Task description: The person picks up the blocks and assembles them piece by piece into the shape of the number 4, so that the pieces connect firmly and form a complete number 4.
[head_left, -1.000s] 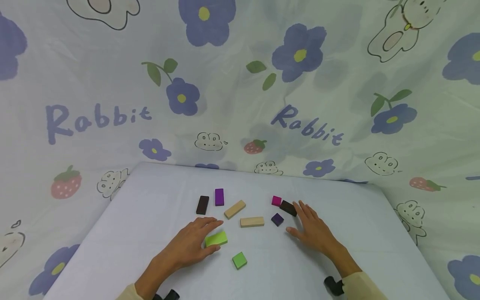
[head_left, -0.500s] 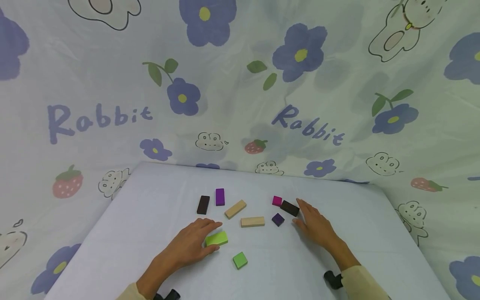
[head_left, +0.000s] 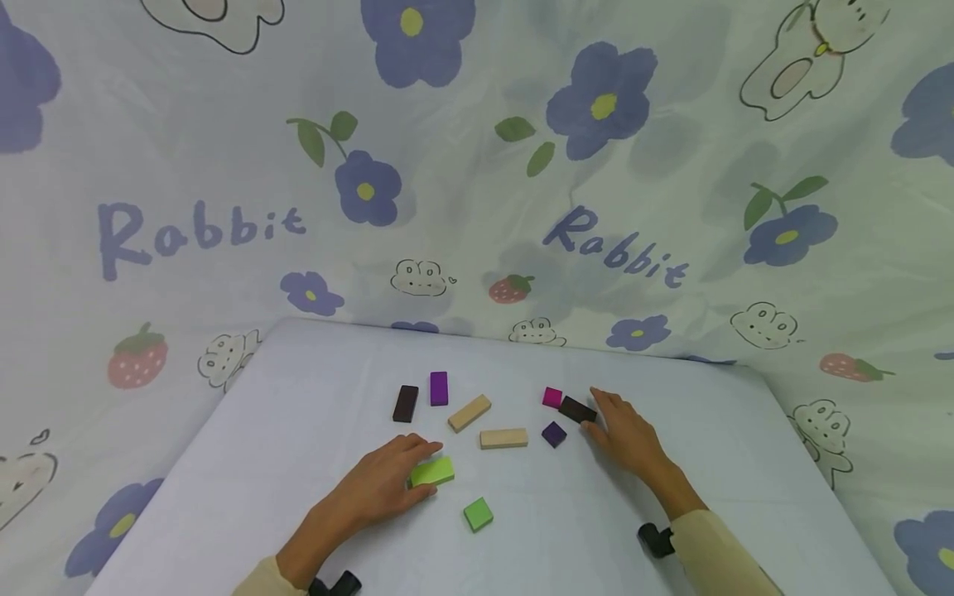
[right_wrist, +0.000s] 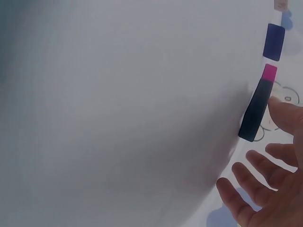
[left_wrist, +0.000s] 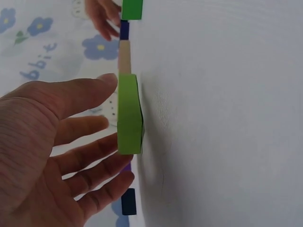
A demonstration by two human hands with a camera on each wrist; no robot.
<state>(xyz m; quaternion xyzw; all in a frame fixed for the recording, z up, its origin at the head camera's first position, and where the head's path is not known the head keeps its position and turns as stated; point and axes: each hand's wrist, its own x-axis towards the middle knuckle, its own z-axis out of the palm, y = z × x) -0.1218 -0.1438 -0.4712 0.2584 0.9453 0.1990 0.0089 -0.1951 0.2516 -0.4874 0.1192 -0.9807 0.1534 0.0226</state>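
My left hand [head_left: 383, 484] is at a lime green block [head_left: 432, 472], its fingers loosely bent and spread. In the left wrist view, the thumb and fingers stand apart around the lime block [left_wrist: 129, 113] without a visible pinch. My right hand [head_left: 629, 434] is beside the right end of a dark brown block [head_left: 577, 410], with thumb and fingers parted. Its relaxed fingers [right_wrist: 258, 184] show in the right wrist view, the thumb close to the dark block [right_wrist: 256, 111]; whether it touches is unclear. A magenta cube [head_left: 552, 397] adjoins that block's other end.
A dark purple cube [head_left: 554, 434] lies left of my right hand. Between the hands are two pale wooden blocks [head_left: 503, 439], with a green cube [head_left: 479, 514] nearer me. Farther back lie a purple block [head_left: 439, 388] and another dark brown block [head_left: 406, 404] on the white table [head_left: 298, 397].
My right hand has shifted slightly right and away from me, its thumb now nearer the dark brown block, whose right end the fingers uncovered. My left hand stays about the lime block.
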